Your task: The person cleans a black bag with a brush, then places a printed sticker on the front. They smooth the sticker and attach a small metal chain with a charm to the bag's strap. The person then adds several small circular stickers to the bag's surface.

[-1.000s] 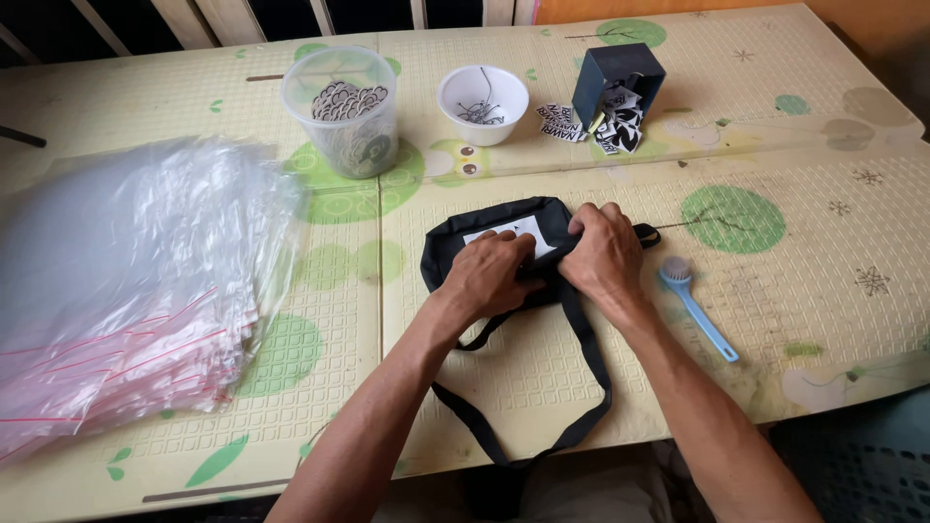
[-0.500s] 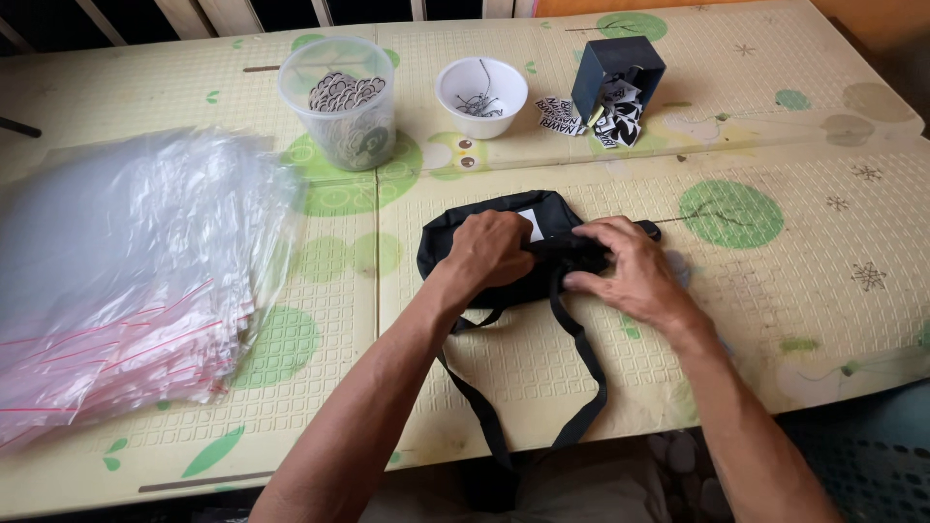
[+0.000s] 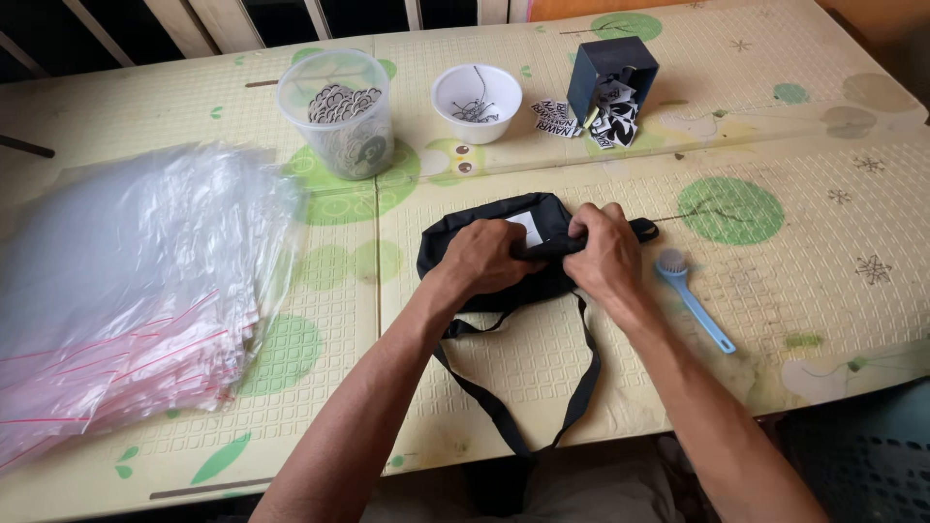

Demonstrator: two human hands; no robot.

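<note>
Both hands have drawn back together over the top of the bag since half a second ago, when the right one lay further out toward the right edge. Now the left hand (image 3: 489, 257) is curled into a loose fist gripping the black cloth, and the right hand (image 3: 603, 254) is closed over a bunched fold just beside it, thumbs nearly meeting, so the fabric is pulled between them. That bag (image 3: 504, 242) lies flat at the centre of the frame on the mat (image 3: 775, 126), its white label facing up and its straps (image 3: 586, 378) trailing toward the lower edge. A blue brush (image 3: 690, 291) lies just right of the right hand. Off to the left sits a heap of clear bags (image 3: 126, 291); along the upper edge stand a tub (image 3: 339, 116), a bowl (image 3: 477, 102) and a dark box (image 3: 612, 77) spilling printed tags.
</note>
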